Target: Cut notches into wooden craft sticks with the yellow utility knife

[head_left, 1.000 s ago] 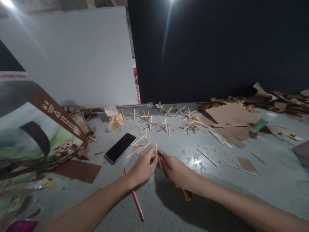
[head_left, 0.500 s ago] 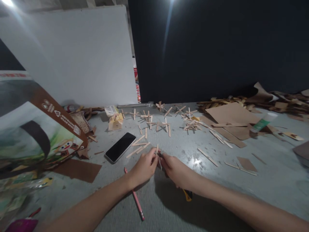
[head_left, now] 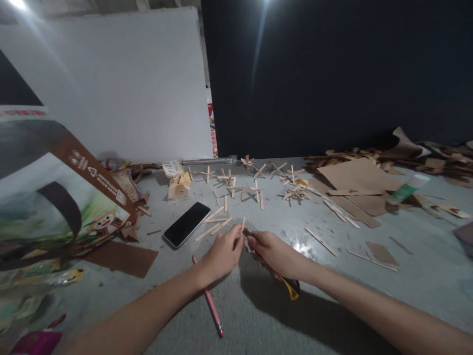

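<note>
My left hand [head_left: 220, 254] pinches a short wooden craft stick [head_left: 243, 226] upright on the grey table [head_left: 258, 315]. My right hand [head_left: 271, 252] is closed round a yellow and black utility knife [head_left: 290, 287], its tip against the stick's lower end. The two hands meet near the table's middle. A pink pencil [head_left: 209, 301] lies under my left wrist. A black phone [head_left: 186, 224] rests face up just left of the hands, with loose sticks [head_left: 216, 223] between it and my fingers.
Several crossed stick pieces [head_left: 254, 180] are scattered further back. Brown cardboard sheets and scraps [head_left: 356, 177] pile at the back right beside a green-and-white tube [head_left: 406, 188]. A printed bag [head_left: 51, 197] leans at the left. A white board [head_left: 121, 84] and dark panel [head_left: 332, 74] stand behind.
My right hand has turned and drawn back slightly, so the knife's yellow end shows more below the wrist. The view has shifted a little to the right. My left hand still pinches the stick.
</note>
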`<state>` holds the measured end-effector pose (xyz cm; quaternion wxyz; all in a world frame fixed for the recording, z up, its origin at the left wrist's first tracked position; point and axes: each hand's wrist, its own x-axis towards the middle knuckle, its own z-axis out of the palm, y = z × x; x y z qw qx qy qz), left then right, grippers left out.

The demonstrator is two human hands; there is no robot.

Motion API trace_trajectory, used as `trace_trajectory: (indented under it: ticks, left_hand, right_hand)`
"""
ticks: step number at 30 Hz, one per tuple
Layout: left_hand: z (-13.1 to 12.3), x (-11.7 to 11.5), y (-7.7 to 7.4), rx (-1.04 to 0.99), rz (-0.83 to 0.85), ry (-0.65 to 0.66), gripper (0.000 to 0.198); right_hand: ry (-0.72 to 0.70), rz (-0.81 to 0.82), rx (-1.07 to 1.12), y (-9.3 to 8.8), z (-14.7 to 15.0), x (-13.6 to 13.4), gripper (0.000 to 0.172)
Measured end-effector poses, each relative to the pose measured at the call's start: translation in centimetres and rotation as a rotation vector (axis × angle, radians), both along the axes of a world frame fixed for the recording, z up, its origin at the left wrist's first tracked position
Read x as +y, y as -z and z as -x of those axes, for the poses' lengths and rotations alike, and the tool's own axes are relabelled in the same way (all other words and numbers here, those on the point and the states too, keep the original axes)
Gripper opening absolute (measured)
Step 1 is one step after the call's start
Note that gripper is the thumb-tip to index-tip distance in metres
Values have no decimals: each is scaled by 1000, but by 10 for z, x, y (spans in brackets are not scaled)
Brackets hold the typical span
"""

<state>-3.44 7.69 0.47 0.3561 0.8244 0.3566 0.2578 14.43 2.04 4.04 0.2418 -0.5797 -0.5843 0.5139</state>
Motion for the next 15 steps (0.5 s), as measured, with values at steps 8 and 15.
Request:
trace_trajectory:
  ticks: [8, 15]
  left_hand:
    - [0, 0, -5, -11, 20, -5, 23]
    - [0, 0, -4, -36, 8, -12, 20]
  right_hand:
    - [-16, 93, 191, 0, -5, 6, 32]
    - [-1, 207, 327, -1, -7, 7, 33]
